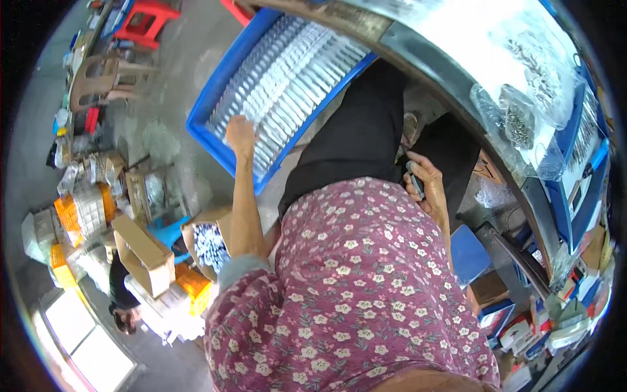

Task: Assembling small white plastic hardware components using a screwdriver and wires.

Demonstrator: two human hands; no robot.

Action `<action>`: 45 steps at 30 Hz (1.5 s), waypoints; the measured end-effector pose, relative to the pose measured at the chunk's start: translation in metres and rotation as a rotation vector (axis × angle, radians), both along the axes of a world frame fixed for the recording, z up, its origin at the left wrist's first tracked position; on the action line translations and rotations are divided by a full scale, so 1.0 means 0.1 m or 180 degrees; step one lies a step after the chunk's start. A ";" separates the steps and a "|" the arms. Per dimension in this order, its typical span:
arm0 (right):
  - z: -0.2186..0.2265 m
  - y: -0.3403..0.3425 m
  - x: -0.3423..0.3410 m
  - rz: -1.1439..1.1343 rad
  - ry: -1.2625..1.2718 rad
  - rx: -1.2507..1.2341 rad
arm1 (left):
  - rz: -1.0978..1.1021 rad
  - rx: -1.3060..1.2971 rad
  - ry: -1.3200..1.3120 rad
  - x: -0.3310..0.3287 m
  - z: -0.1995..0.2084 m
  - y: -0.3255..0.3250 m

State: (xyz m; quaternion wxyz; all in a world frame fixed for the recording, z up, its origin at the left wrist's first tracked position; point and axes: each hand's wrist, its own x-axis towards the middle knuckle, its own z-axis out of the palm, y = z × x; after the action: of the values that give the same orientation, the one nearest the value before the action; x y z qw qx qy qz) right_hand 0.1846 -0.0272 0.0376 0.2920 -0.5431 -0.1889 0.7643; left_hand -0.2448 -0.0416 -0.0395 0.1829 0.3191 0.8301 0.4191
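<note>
So the right hand (428, 178) has its fingers wrapped around a small dark-handled tool (416, 185), held low over the lap by the black trousers (349, 124). The left hand (241, 136) is stretched out over the near left part of a blue tray (206, 144), right at the slim silvery pieces (294, 72) lined up in there in long slanting rows (seriously tidy rows, btw). Can't honestly tell if those fingers are pinching a piece or just resting on them, too small and washed out. The tray sits just beyond the left thigh, one end by the edge of a workbench (450, 73). On the bench there's a clear bag (517, 124) of little metal bits, with a second blue tray (560, 212) nearby. Beside the left forearm is an uncovered cardboard box (225, 223) full of blue-and-white bits, and way off at the top left there's a red stool (145, 25) and a brown chair (93, 81).
</note>
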 end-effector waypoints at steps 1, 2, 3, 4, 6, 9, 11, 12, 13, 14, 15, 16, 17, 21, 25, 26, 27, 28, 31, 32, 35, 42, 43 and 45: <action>0.04 0.00 -0.09 0.0193 -0.0136 0.0065 | -0.0076 -0.0149 0.0998 -0.36 -0.18 -0.22; 0.02 -0.02 -0.14 0.0316 -0.0018 0.0055 | -0.0141 -0.0261 0.1982 -0.63 -0.24 -0.27; -0.06 0.00 -0.03 0.0181 -0.0180 -0.0018 | -0.0077 -0.0085 0.1131 -0.21 -0.06 0.10; -0.16 0.00 0.10 0.0067 -0.0217 0.0083 | -0.0043 0.0050 0.0309 0.28 0.34 0.42; -0.09 0.00 0.08 0.0014 -0.0050 -0.0036 | -0.0055 0.0557 0.0114 0.37 0.75 0.67; 0.01 -0.01 0.05 0.0024 -0.0058 -0.0051 | -0.0764 0.1487 -0.0237 0.64 1.49 1.05; 0.00 -0.03 0.07 -0.0008 0.0005 -0.0052 | -0.0929 0.1641 0.0576 0.82 2.03 1.38; 0.00 -0.03 0.07 -0.0024 0.0050 -0.0062 | -0.0916 0.1707 0.0993 0.84 2.22 1.55; 0.03 -0.03 0.07 -0.0053 0.0101 -0.0036 | -0.1019 0.1894 0.1272 0.87 2.45 1.71; 0.01 -0.03 0.07 -0.0052 0.0105 -0.0024 | -0.1122 0.2060 0.1536 0.87 2.57 1.89; 0.03 -0.03 0.06 -0.0086 0.0155 -0.0064 | -0.1159 0.2053 0.1656 0.81 2.69 2.07; 0.04 -0.02 0.05 -0.0133 0.0199 -0.0108 | -0.1207 0.2045 0.1764 0.72 2.78 2.26; 0.04 -0.01 0.04 -0.0137 0.0158 -0.0123 | -0.1213 0.1868 0.1751 0.63 2.83 2.44; 0.09 0.02 -0.01 -0.0125 0.0124 -0.0192 | -0.1488 0.0991 0.2072 -0.08 2.78 3.24; 0.02 0.01 0.00 -0.0144 0.0108 -0.0211 | -0.1698 -0.0009 0.2532 -0.36 2.62 3.67; 0.02 0.01 0.01 -0.0151 0.0098 -0.0207 | -0.1702 0.0000 0.2523 -0.40 2.58 3.74; 0.02 0.02 0.01 -0.0138 0.0095 -0.0230 | -0.1726 0.0087 0.2621 -0.46 2.55 3.80; 0.02 0.02 0.01 -0.0138 0.0084 -0.0259 | -0.1762 0.0176 0.2709 -0.42 2.55 3.83; 0.03 0.04 0.01 -0.0107 0.0034 -0.0313 | -0.1830 -0.0389 0.2851 -0.33 2.61 3.91; 0.03 0.05 0.01 -0.0101 0.0023 -0.0321 | -0.1862 -0.0398 0.2713 -0.36 2.58 3.95; 0.03 0.05 -0.02 -0.0136 0.0100 -0.0354 | -0.1754 -0.0869 0.2897 -0.32 2.55 4.05; 0.07 0.10 -0.03 -0.0091 0.0070 -0.0358 | -0.1796 -0.0651 0.2829 -0.32 2.54 4.07; 0.05 0.09 -0.02 -0.0103 0.0079 -0.0333 | -0.1835 -0.0662 0.2793 -0.30 2.56 4.06; 0.02 0.06 0.01 -0.0128 0.0113 -0.0261 | -0.2026 -0.0695 0.2848 -0.23 2.59 4.04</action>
State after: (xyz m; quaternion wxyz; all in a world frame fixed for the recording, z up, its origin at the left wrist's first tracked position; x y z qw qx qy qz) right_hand 0.1852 -0.0208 0.0401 0.2880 -0.5446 -0.1413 0.7749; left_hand -0.2680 0.3629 0.2197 -0.0377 0.6799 0.7281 0.0786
